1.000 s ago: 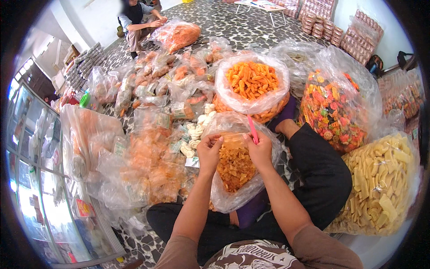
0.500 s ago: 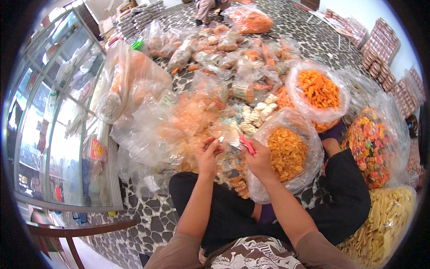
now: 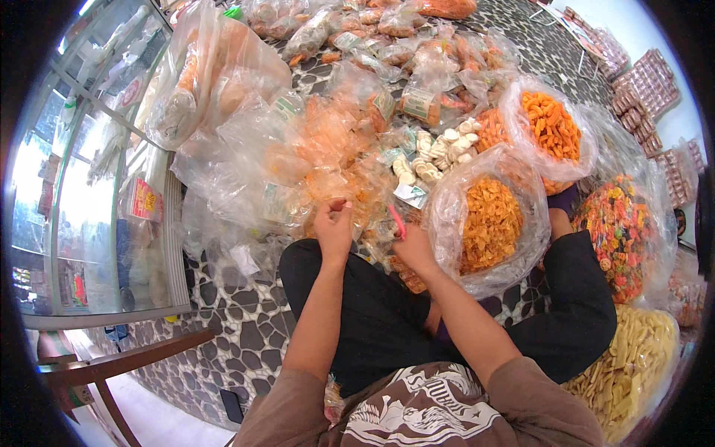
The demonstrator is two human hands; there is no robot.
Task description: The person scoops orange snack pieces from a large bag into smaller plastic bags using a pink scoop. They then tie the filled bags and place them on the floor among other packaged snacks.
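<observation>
My left hand (image 3: 333,227) is closed, thumb and fingertips pinched together at the near edge of a heap of clear plastic packets (image 3: 328,153) with orange contents. Whatever it pinches is too small to make out. To its right, my right hand (image 3: 414,247) is wrapped round a slim pink tool (image 3: 398,222); its working end is not clear to see. Just beyond that hand lies a white label (image 3: 410,195), beside a pile of pale round crackers (image 3: 439,155). An open clear bag of orange-brown chips (image 3: 490,223) stands right of my right hand.
Farther right are a bag of orange puffed snacks (image 3: 553,130), a bag of multicoloured snacks (image 3: 614,231) and a bag of yellowish chips (image 3: 633,365). A glass display case (image 3: 104,216) and a wooden chair arm (image 3: 126,361) bound the left. A phone (image 3: 232,406) lies on the patterned floor.
The view has tilted nearer to me. Both hands have shifted left against the heap, away from the white label. The pink tool has turned in my right hand.
</observation>
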